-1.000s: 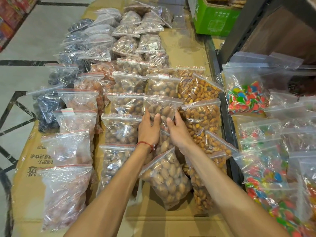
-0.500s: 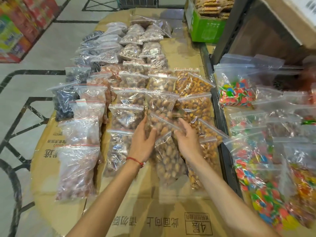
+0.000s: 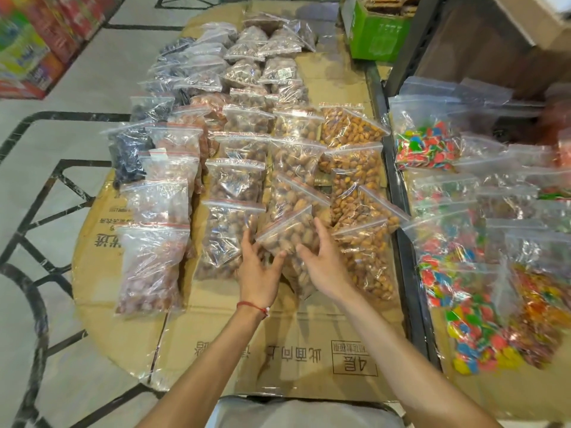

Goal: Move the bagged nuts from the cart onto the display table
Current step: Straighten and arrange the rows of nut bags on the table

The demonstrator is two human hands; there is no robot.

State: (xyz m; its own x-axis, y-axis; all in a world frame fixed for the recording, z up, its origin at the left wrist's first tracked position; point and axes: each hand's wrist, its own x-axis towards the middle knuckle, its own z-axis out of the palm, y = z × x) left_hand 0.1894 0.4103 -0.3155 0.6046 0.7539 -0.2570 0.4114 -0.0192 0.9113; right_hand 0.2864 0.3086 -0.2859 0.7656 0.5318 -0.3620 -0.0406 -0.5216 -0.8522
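Observation:
Rows of clear zip bags of nuts lie on the cardboard-covered display table (image 3: 287,353). The nearest bag of brown nuts (image 3: 289,233) in the middle row lies tilted over the bag below it. My left hand (image 3: 258,273) touches its left lower edge with spread, relaxed fingers. My right hand (image 3: 324,264) rests against its right side, fingers loosely extended. Neither hand clearly grips the bag. To the right lie bags of orange-brown almonds (image 3: 361,261); to the left is a bag of darker nuts (image 3: 225,239). The cart is out of view.
Bags of coloured candy (image 3: 457,273) fill a shelf on the right behind a black metal rail (image 3: 401,242). A green box (image 3: 377,35) stands at the far end. Pale bags of reddish nuts (image 3: 151,267) line the left column. Tiled floor lies to the left.
Both hands have slid toward me, from the upper bags in the middle row down to the nearest bag. The view has pulled back and shows more bare cardboard in front.

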